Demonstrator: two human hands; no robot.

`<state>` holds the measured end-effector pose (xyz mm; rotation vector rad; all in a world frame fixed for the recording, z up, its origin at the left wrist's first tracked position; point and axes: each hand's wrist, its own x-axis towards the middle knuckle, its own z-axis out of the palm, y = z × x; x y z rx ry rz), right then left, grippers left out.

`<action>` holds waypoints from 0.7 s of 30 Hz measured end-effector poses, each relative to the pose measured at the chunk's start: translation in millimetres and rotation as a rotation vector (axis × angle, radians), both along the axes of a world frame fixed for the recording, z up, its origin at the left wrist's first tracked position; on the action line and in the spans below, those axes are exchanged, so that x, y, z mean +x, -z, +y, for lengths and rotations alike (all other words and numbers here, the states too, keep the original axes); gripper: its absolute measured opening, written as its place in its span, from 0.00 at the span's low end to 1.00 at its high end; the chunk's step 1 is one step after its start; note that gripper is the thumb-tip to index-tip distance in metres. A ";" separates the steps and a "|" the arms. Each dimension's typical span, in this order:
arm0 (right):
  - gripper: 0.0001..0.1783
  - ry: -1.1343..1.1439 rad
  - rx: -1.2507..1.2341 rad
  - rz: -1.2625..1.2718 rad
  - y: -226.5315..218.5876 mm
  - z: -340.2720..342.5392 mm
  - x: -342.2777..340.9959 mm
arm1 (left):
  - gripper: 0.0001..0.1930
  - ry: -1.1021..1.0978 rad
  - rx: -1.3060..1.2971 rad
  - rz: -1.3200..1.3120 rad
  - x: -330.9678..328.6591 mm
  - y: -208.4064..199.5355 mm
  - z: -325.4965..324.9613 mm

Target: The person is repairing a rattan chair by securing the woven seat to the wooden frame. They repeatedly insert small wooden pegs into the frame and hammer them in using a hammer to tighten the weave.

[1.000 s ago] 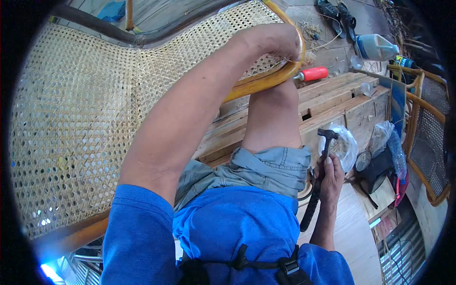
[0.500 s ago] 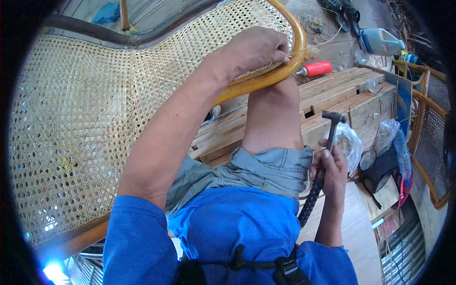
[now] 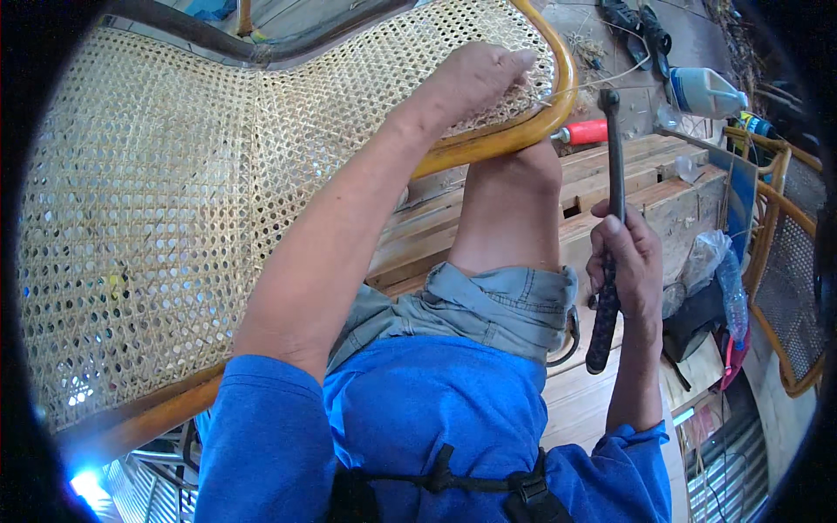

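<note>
A woven cane panel (image 3: 166, 192) in a curved, honey-coloured rattan frame (image 3: 488, 141) lies across my left side and over my knee. My left hand (image 3: 475, 80) rests on the weave near the rounded corner, fingers closed; whatever they pinch is hidden. A thin pale cane strand (image 3: 602, 82) crosses the rim beside it and curls off to the right. My right hand (image 3: 635, 261) grips a hammer (image 3: 615, 166) by its dark, textured handle, holding it upright to the right of my knee, head uppermost and apart from the frame.
Beyond the rim lies a red-handled tool (image 3: 586, 132) beside stacked wooden planks (image 3: 584, 179). A white jug (image 3: 706, 92) and dark sandals (image 3: 641, 30) are at the far right. Plastic bags (image 3: 708, 257) and another cane-panelled piece (image 3: 789, 261) stand along the right.
My right hand has raised the hammer, swinging its head up toward the panel's corner. My left hand has shifted from the rim slightly back over the weave. The view has moved a little.
</note>
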<state>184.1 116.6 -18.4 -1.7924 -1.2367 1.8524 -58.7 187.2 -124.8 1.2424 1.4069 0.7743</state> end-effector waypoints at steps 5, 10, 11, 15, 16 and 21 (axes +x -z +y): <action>0.16 -0.114 0.022 -0.127 6.5 5.7 -4.6 | 0.17 -0.175 -0.219 -0.286 -7.6 1.3 -0.9; 0.16 -0.202 0.031 -0.182 11.4 12.8 -16.0 | 0.14 -0.184 -0.233 -0.342 -10.9 10.2 -0.1; 0.17 -0.212 0.034 -0.190 12.6 13.8 -17.6 | 0.14 -0.191 -0.232 -0.349 -10.7 12.6 0.2; 0.16 -0.231 0.021 -0.245 6.0 17.6 -23.3 | 0.13 -0.210 -0.253 -0.378 -10.9 12.3 0.5; 0.17 -0.238 0.058 -0.266 5.3 15.9 -26.0 | 0.12 -0.204 -0.246 -0.381 -11.3 12.0 0.7; 0.19 -0.372 0.072 -0.385 20.1 18.6 -26.7 | 0.12 -0.182 -0.245 -0.401 -12.7 14.8 1.0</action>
